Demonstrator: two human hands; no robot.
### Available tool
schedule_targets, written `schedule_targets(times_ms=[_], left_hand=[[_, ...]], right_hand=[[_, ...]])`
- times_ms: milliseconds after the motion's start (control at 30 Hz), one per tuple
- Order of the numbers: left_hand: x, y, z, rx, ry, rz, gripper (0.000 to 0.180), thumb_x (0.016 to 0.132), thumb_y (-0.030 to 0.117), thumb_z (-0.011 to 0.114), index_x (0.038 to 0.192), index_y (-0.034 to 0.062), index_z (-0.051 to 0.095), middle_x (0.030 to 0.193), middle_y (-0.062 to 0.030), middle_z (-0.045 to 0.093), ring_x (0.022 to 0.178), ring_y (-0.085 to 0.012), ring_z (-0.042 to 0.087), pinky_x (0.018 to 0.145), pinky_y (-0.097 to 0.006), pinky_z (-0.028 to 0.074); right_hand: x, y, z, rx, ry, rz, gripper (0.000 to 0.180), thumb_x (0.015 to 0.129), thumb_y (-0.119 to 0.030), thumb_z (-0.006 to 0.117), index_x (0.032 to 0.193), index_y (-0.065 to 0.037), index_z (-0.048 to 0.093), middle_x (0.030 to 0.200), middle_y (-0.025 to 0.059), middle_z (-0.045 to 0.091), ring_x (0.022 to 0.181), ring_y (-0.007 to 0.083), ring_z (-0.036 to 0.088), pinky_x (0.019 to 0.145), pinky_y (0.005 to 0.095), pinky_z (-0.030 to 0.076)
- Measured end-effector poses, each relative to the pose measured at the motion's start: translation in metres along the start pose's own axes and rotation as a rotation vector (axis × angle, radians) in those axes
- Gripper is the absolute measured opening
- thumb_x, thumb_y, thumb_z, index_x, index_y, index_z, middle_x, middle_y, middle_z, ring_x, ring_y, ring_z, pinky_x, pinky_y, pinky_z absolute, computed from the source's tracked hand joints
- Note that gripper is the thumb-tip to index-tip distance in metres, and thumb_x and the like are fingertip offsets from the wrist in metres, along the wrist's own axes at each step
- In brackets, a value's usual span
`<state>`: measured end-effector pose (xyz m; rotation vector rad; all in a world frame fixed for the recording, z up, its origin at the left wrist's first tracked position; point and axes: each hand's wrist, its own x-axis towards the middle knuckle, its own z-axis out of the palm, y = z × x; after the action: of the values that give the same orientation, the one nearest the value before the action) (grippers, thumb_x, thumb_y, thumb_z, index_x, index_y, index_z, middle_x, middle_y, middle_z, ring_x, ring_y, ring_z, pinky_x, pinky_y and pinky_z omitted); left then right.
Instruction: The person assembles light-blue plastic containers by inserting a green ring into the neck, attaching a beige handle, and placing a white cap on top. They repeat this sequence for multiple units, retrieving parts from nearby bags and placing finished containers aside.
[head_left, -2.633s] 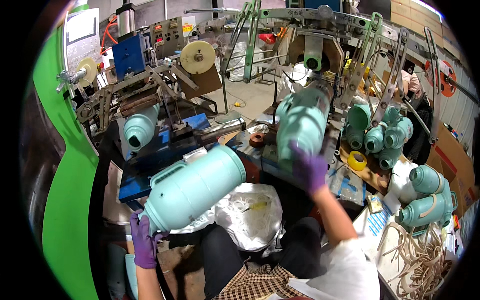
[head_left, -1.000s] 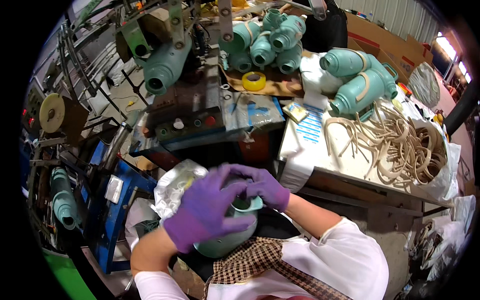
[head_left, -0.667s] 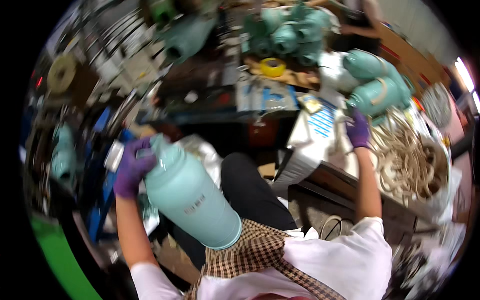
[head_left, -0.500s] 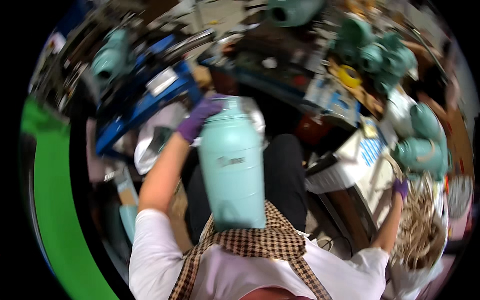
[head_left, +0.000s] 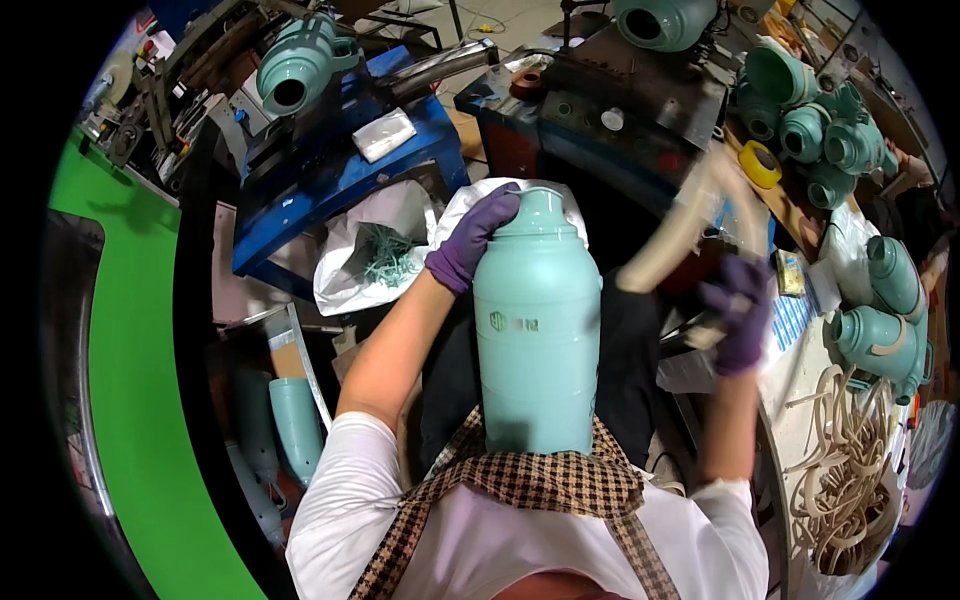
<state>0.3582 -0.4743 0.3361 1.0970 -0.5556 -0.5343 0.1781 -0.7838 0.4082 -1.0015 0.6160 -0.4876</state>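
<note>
A tall mint-green flask body stands upright against my lap, neck pointing away from me. My left hand, in a purple glove, grips its shoulder near the neck. To the right, my right hand, also purple-gloved, is raised and closed on a cream-coloured curved strap, which is blurred with motion and arcs up toward the workbench.
A blue machine frame with a mint flask body mounted on it is ahead on the left. White bags lie below it. Several mint flask bodies and a heap of cream straps fill the bench on the right. Green floor lies to the left.
My right hand came back from the strap heap holding a cream strap and lifted it beside the flask. My left hand stayed on the flask, which stands upright now.
</note>
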Motion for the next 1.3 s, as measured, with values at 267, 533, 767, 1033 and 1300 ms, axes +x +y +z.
schedule_targets(times_ms=[267, 533, 767, 1033, 1300], left_hand=[[-0.029, 0.011, -0.036, -0.099, -0.139, 0.086, 0.035, 0.100, 0.017, 0.054, 0.131, 0.0036, 0.046, 0.107, -0.0026, 0.056, 0.095, -0.0092, 0.057, 0.085, -0.022, 0.050], [-0.048, 0.025, 0.000, 0.294, 0.111, 0.057, 0.031, 0.095, 0.013, 0.057, 0.124, 0.0025, 0.054, 0.117, -0.0081, 0.061, 0.108, -0.0156, 0.058, 0.095, -0.029, 0.047], [-0.036, 0.040, 0.020, -0.442, 0.063, 0.181, 0.067, 0.103, 0.047, 0.048, 0.148, -0.0026, 0.041, 0.148, -0.0185, 0.049, 0.132, -0.0289, 0.052, 0.108, -0.044, 0.047], [-0.041, 0.043, 0.039, -0.275, -0.103, 0.165, 0.051, 0.075, 0.024, 0.067, 0.113, -0.0096, 0.064, 0.146, -0.0182, 0.050, 0.109, -0.0162, 0.057, 0.090, -0.026, 0.045], [-0.058, 0.068, 0.069, 0.054, 0.324, 0.139, 0.012, 0.092, 0.011, 0.062, 0.096, 0.0005, 0.067, 0.117, -0.0111, 0.067, 0.098, -0.0186, 0.062, 0.089, -0.031, 0.050]], right_hand=[[-0.016, 0.043, 0.141, 0.047, -0.804, 0.107, 0.046, 0.099, -0.016, 0.044, 0.145, -0.006, 0.046, 0.065, -0.0042, 0.049, 0.045, 0.0039, 0.036, 0.041, 0.0197, 0.034], [-0.048, 0.048, 0.129, -0.413, -1.242, -1.497, 0.015, 0.078, -0.017, 0.073, 0.085, -0.004, 0.071, 0.063, 0.0088, 0.053, 0.056, 0.0289, 0.058, 0.067, 0.0299, 0.053], [-0.019, 0.071, 0.149, 0.201, -0.583, -0.291, 0.054, 0.088, -0.003, 0.054, 0.141, 0.001, 0.045, 0.084, 0.0057, 0.063, 0.054, 0.0040, 0.047, 0.059, 0.0212, 0.047], [0.044, 0.117, 0.115, 0.265, -0.994, -0.055, 0.078, 0.082, -0.017, 0.053, 0.155, -0.001, 0.030, 0.151, 0.0211, 0.045, 0.138, 0.0305, 0.048, 0.116, 0.0367, 0.035], [0.030, 0.120, 0.129, 0.705, -1.150, 0.481, 0.084, 0.098, -0.064, 0.037, 0.154, -0.001, 0.033, 0.142, 0.0204, 0.054, 0.126, 0.0305, 0.058, 0.111, 0.0433, 0.043]])
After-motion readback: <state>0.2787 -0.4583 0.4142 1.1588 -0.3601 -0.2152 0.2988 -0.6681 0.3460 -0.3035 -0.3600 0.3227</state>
